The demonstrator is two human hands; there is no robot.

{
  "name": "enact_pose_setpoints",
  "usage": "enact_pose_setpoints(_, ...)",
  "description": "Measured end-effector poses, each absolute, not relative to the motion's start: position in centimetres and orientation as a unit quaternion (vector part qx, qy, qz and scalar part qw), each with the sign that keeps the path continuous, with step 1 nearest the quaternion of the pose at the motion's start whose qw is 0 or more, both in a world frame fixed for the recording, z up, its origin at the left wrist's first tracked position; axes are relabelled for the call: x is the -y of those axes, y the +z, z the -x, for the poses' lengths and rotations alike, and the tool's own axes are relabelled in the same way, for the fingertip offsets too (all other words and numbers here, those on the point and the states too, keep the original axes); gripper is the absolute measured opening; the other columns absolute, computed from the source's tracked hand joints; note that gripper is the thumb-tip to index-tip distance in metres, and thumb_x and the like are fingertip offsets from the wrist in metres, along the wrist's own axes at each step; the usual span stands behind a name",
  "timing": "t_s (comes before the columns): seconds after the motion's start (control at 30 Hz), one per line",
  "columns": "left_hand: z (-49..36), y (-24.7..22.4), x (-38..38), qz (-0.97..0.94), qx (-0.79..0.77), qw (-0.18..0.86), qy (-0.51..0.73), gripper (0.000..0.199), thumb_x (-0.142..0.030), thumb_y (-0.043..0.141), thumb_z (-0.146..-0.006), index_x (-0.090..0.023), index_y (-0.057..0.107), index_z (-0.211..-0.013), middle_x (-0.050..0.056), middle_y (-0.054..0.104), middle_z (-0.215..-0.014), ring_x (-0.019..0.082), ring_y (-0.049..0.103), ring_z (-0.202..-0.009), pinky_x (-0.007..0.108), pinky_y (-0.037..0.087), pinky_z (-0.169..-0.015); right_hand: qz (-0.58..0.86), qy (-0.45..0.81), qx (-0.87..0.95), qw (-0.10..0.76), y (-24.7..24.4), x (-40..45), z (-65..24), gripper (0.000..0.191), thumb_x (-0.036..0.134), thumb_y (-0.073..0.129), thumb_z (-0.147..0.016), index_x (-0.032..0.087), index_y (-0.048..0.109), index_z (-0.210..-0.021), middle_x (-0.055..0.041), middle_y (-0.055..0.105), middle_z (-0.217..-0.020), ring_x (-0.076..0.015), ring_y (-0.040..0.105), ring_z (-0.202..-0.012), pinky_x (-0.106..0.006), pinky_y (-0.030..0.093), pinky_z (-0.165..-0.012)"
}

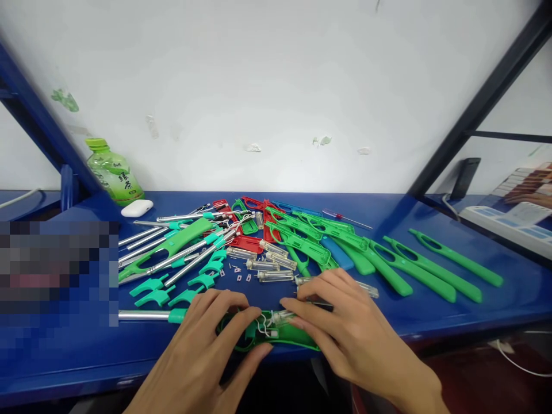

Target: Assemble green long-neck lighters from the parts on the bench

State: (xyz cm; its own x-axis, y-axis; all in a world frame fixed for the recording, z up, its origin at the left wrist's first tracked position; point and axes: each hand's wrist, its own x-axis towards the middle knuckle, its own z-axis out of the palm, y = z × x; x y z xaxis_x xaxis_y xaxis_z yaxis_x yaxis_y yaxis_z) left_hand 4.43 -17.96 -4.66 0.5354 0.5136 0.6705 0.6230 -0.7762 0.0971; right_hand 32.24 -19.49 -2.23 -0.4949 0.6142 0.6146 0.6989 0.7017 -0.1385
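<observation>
At the table's front edge lies a green half-shell of a long lighter [297, 335], its hollow side up. My left hand [202, 345] grips its looped end, thumb below and fingers above. A metal tube [144, 315] with a teal collar [177, 315] sticks out to the left of that hand. Thin white wires [261, 325] curl inside the shell between my hands. Fingers of my right hand [351, 322] are closed on a clear fuel tank [281, 317] at the shell's handle part; they hide much of it.
Behind my hands lie several clear fuel tanks [276, 276], teal trigger pieces [155, 296] and tiny metal bits [238, 278]. Metal tubes [190, 267] are piled left, green shells [414, 267] right. Further back are a screwdriver [340, 216], white case [137, 208], bottle [114, 172] and power strip [504, 224].
</observation>
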Motion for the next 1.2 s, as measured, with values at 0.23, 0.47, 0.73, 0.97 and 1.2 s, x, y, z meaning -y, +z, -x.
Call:
enact_pose_setpoints(0.23,-4.0,-5.4,18.1,0.881,0.315,0.069,-0.346,0.023,-0.027,0.068,-0.118,-0.025,0.070,-0.140,0.005,0.075,-0.125,0.021,0.071,-0.118,0.036,0.056,-0.112,0.370,-0.049,0.870,0.321,-2.3,19.7,-32.2,0.025,0.028,0.058,-0.126,0.025,0.081,-0.131,-0.0004,0.080,-0.106,-0.0201,0.072,-0.094,-0.039,0.049,-0.092)
enact_pose_setpoints(0.47,-3.9,-5.4,18.0,0.883,0.311,0.075,-0.342,0.023,-0.025,0.069,-0.117,-0.025,0.072,-0.140,0.004,0.076,-0.124,0.020,0.071,-0.114,0.035,0.056,-0.108,0.373,-0.029,0.873,0.313,-2.0,20.2,-32.1,0.029,0.025,0.055,-0.126,0.025,0.084,-0.129,-0.0016,0.079,-0.106,-0.0199,0.072,-0.092,-0.037,0.051,-0.090)
enact_pose_setpoints(0.73,-4.4,-5.1,17.9,0.875,0.321,0.055,-0.358,0.019,-0.034,0.064,-0.121,-0.027,0.071,-0.137,0.003,0.073,-0.124,0.014,0.074,-0.113,0.024,0.059,-0.109,0.403,0.016,0.863,0.304,-2.3,20.2,-32.3,0.024,0.030,0.062,-0.124,0.031,0.083,-0.135,-0.0002,0.081,-0.112,-0.0216,0.072,-0.094,-0.038,0.051,-0.087)
enact_pose_setpoints(0.97,-5.2,-4.3,17.8,0.851,0.337,0.075,-0.396,0.024,-0.048,0.058,-0.124,-0.028,0.073,-0.123,0.000,0.076,-0.111,0.013,0.077,-0.101,0.022,0.061,-0.099,0.381,0.030,0.862,0.333,-3.1,19.2,-32.2,0.016,0.030,0.061,-0.125,0.025,0.076,-0.123,0.0009,0.085,-0.111,-0.0219,0.074,-0.100,-0.039,0.049,-0.093)
enact_pose_setpoints(1.2,-5.0,-4.3,17.9,0.864,0.325,0.081,-0.377,0.023,-0.042,0.055,-0.125,-0.027,0.073,-0.125,0.002,0.075,-0.112,0.016,0.075,-0.101,0.027,0.062,-0.094,0.376,0.039,0.857,0.349,-3.3,19.0,-32.3,0.010,0.030,0.065,-0.124,0.026,0.074,-0.123,0.0024,0.086,-0.112,-0.0206,0.074,-0.101,-0.038,0.049,-0.096)
